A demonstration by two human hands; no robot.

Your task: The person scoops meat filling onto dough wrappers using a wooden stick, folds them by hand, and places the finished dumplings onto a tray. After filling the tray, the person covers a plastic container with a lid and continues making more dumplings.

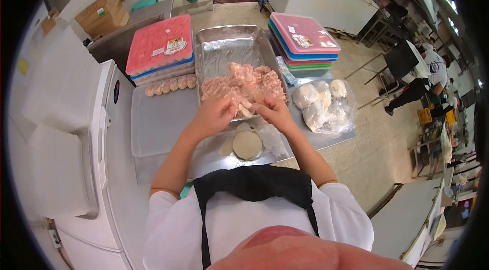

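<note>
Over the near edge of a metal pan (224, 41), my left hand (218, 113) is closed on a pale dumpling wrapper (244, 109). My right hand (275, 112) pinches the wrapper's other side, its fingertips slightly blurred. Raw minced meat (265, 80) fills the near part of the pan, just beyond my fingers. Below my hands, a stack of round wrappers (247, 146) lies on clear plastic on the table. To the left, a row of filled dumplings (170, 86) sits along the far edge of a translucent tray (163, 122).
Red-lidded containers (160, 43) stand beyond the tray. Stacked coloured containers (305, 36) stand right of the pan. A plastic bag of pale dough rounds (326, 107) rests at the table's right. A white appliance (114, 168) borders the left. A person (435, 69) stands far right.
</note>
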